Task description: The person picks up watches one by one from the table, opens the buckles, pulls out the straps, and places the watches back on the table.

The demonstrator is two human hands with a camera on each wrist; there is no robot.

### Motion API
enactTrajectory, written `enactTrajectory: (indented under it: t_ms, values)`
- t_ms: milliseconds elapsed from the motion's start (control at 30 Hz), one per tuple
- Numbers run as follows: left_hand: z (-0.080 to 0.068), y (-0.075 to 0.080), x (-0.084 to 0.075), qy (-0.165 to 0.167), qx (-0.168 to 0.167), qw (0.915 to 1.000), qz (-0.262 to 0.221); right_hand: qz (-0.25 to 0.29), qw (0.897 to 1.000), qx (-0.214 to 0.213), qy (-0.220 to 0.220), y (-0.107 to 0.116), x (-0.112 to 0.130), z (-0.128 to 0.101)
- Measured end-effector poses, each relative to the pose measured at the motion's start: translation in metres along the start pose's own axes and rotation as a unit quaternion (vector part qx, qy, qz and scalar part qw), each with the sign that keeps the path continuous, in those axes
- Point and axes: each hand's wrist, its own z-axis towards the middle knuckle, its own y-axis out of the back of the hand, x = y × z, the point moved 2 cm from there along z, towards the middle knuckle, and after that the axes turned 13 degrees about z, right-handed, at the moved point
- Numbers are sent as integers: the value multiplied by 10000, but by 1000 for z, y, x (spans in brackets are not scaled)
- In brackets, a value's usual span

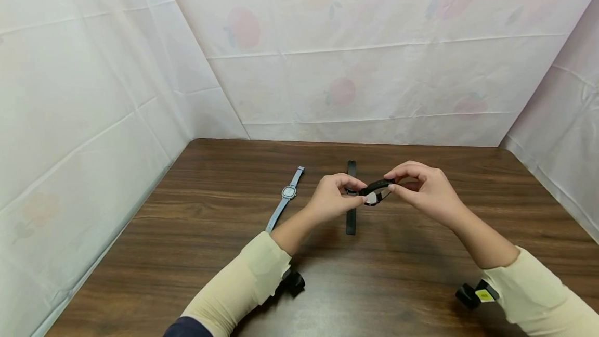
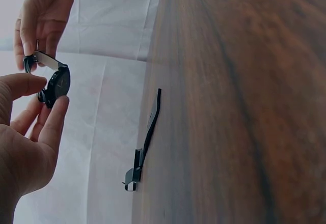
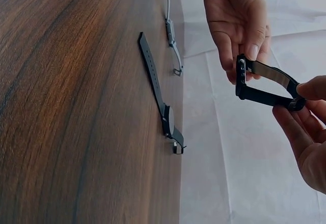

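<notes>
Cream sleeves (image 1: 243, 280) fill the near edge of the head view, each with a small black camera mount at the wrist; the one on the right carries a yellow tag (image 1: 482, 296) whose print is too small to read. Fingers (image 1: 352, 185) of the left hand (image 1: 329, 199) curl in and pinch the case end of a black watch (image 1: 376, 191), while the right hand (image 1: 428, 189) pinches the strap end between thumb and forefinger. That black watch is held in the air above the middle of the worktop (image 1: 421, 254), its strap bent into a loop.

From the right wrist the loop shows plainly, with the case edge-on at the left hand's fingertips and the buckle end at the right thumb. From the left wrist the dark dial faces the camera, but no markings on it can be made out. No brand can be read on any watch.

Just beyond the hands, a second black watch (image 1: 351, 207) lies flat and straight on the worktop, partly hidden in the head view yet seen whole from both wrists. Farther left lies a grey watch (image 1: 286, 196), also stretched out, with a pale square face.

Bare wood lies open to the right of the hands and towards the near edge. White sheeting (image 1: 327, 66) with faint red fruit prints closes the back and both sides.
</notes>
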Motion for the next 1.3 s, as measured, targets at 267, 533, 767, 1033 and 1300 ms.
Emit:
enactTrajectory:
  t_ms: [267,533,767,1033,1300]
  values:
    - [-2,1,1,59,47,10000,-33,40,10000,0,15,1,1,0]
    - [-2,1,3,100,153,9997,170,72,10000,39,25,-1,1,0]
    - [-3,1,3,18,206,9998,-30,104,9999,91,1,-3,-1,0]
    - [-1,0,1,-389,192,9983,384,-92,9997,234,6,-8,-3,0]
    - [-1,0,-2,-566,245,9953,740,-473,9981,394,62,-10,-5,0]
